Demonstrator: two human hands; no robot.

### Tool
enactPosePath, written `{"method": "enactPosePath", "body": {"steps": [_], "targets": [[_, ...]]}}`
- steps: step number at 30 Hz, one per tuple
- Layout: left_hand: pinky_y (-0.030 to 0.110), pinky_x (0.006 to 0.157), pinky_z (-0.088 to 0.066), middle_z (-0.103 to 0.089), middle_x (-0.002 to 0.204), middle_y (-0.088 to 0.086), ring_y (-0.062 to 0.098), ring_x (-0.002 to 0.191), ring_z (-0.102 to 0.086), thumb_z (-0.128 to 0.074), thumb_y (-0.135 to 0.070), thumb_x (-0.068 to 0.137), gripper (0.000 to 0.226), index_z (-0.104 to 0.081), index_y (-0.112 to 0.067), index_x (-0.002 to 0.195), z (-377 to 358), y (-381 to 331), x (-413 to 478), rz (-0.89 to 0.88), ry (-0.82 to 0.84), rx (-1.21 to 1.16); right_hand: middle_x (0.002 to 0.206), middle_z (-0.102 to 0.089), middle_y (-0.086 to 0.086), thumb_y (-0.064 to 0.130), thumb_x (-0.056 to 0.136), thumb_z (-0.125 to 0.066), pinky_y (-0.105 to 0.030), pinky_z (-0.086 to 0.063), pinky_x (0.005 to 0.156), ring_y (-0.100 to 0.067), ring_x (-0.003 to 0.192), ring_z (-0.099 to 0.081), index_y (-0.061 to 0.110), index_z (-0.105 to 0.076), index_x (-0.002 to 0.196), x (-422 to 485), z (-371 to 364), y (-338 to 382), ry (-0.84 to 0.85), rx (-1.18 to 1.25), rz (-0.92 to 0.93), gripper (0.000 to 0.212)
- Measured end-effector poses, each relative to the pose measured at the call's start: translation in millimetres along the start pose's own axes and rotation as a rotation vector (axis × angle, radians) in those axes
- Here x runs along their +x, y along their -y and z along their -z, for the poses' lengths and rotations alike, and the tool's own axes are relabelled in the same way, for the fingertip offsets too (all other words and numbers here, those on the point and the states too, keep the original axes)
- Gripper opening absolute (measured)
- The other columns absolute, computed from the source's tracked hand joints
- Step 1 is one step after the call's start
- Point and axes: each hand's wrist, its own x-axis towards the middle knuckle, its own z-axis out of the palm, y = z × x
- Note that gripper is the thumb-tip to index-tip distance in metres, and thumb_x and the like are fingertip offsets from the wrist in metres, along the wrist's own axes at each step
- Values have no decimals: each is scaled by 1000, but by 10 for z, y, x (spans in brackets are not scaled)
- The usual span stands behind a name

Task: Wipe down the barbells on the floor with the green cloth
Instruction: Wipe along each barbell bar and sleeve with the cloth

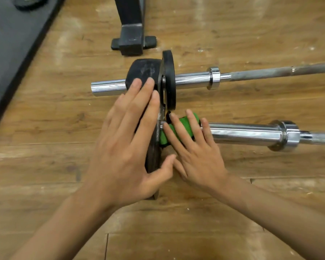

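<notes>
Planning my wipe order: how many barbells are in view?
2. One chrome steel barbell lies farther away, carrying black round plates; the nearer chrome barbell lies under the green cloth and right hand. Others may lie out of frame.

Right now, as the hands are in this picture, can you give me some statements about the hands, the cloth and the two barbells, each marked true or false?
1. The green cloth lies on the chrome sleeve of the near barbell. True.
2. The right hand grips the far barbell. False: it presses the green cloth onto the near barbell with straight fingers.
3. The left hand lies flat, fingers straight, over black weight plates. True.
4. The far barbell carries no plate. False: a black weight plate sits on its sleeve.
5. The barbells lie on grey concrete. False: they lie on a wooden plank floor.
</notes>
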Motion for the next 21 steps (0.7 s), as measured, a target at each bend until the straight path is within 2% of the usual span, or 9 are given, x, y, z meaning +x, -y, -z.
{"method": "enactPosePath", "body": {"steps": [4,7,9,12,14,17,21], "targets": [[53,129,-20,-30,164,27,40,158,-19,-63,-38,90,87,-33,12,155,-66,51,72,45,-37,-62,172,-18,-11,50,110,-31,-59,-4,126,-43,157,-14,22,-17,166,-461,-127,-645,-66,-109,53,64],[50,130,-19,-33,163,25,40,158,-21,-64,-38,90,85,-36,11,154,-129,29,167,74,-78,-120,171,-17,-15,54,108,-33,-64,-7,125,-48,156,-13,17,-15,166,-539,-137,-768,-65,-123,7,70],[51,129,-19,-33,164,24,39,158,-20,-63,-38,91,84,-35,10,155,-145,38,226,74,-74,-128,171,-14,-17,57,108,-30,-65,-6,125,-50,155,-9,15,-8,166,-258,-156,-538,-58,-114,57,75],[52,129,-20,-32,165,22,37,159,-19,-60,-38,92,84,-33,7,157,-134,105,301,86,-42,-132,172,-10,-17,53,109,-14,-58,6,127,-47,156,-3,15,2,166,144,-173,-239,-21,-128,161,70],[54,128,-21,-32,165,21,36,159,-19,-59,-39,93,84,-32,7,158,-121,162,336,85,-23,-135,173,-7,-15,53,109,-14,-57,8,126,-46,157,-4,17,5,166,133,-191,-339,-26,-163,164,69],[52,128,-22,-34,163,23,38,157,-23,-59,-37,92,83,-34,9,156,-124,218,371,70,-26,-161,173,-7,-12,57,109,-30,-62,0,126,-45,157,-7,21,-6,167,-288,-210,-729,-52,-246,162,73],[50,129,-20,-34,164,21,37,157,-23,-59,-38,91,82,-36,7,156,-162,208,408,69,-41,-205,174,-2,-5,56,106,-38,-65,3,125,-43,158,0,25,-13,167,-662,-237,-1156,10,-318,182,73]]}}
